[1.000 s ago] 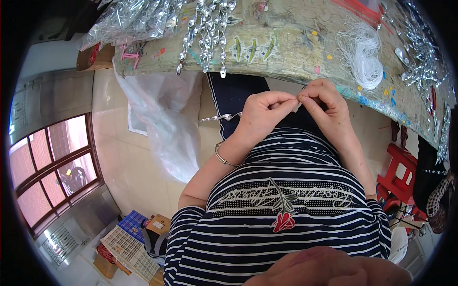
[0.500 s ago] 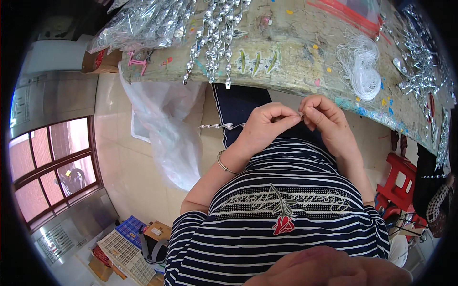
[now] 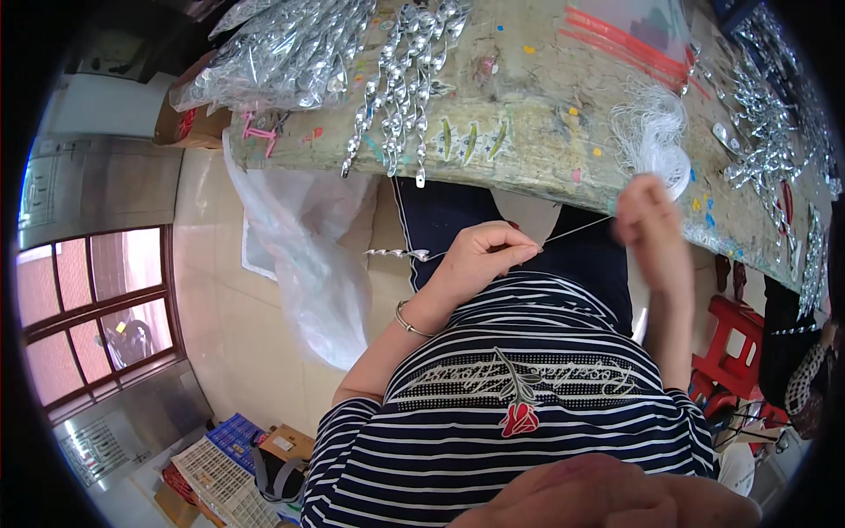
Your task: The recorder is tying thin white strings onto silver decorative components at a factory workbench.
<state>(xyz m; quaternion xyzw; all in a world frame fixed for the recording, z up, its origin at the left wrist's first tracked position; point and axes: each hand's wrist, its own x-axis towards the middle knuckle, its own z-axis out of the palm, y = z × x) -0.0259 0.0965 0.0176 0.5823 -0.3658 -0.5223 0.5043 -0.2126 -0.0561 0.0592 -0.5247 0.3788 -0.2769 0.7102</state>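
Note:
My left hand (image 3: 482, 257) pinches a silver twisted spiral ornament (image 3: 396, 254) that sticks out to the left over my lap. A thin white string (image 3: 576, 231) runs taut from its fingertips up to my right hand (image 3: 649, 231), which is raised and blurred near the table edge, fingers closed on the string. A bundle of white strings (image 3: 653, 139) lies on the table (image 3: 528, 150) just above the right hand. A row of finished silver spirals (image 3: 400, 79) hangs over the table's near edge.
A heap of silver ornaments in clear plastic (image 3: 282, 53) lies at the table's left end and more silver pieces (image 3: 766, 132) at the right. A clear plastic bag (image 3: 308, 255) hangs below the table. A red stool (image 3: 735, 339) stands at my right; crates (image 3: 220, 466) sit on the floor.
My right hand has pulled away from the left, up and to the right, drawing the string taut. The left hand still holds the spiral ornament.

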